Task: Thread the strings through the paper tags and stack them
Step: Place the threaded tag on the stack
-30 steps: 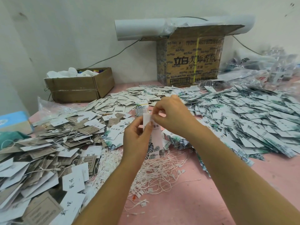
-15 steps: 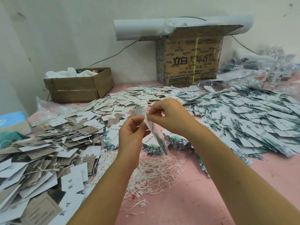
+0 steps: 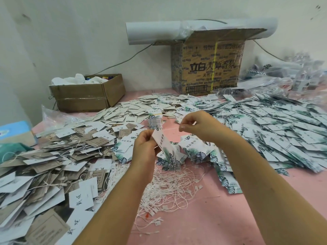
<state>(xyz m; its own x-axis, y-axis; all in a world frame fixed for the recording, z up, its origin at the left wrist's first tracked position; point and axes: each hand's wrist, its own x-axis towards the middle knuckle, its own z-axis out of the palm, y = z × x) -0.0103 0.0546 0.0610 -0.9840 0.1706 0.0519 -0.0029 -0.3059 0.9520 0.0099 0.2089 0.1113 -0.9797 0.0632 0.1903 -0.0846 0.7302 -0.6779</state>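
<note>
My left hand pinches the top of a white paper tag with a green leaf print, held up above the pink table. My right hand is raised to the right of the tag, thumb and forefinger pinched together; a string between them is too thin to make out. A tangle of white strings lies on the table below my hands. Loose leaf-print tags spread to the right. Strung white and brown tags are heaped on the left.
A tall printed carton with a white paper roll on top stands against the back wall. A low brown box holding white cloth sits at the back left. Clear plastic bags lie at the far right. A blue box sits at the left edge.
My right hand has pulled away up and to the right from the tag's top, where it touched before. My left hand has lowered slightly, and the tag now hangs tilted.
</note>
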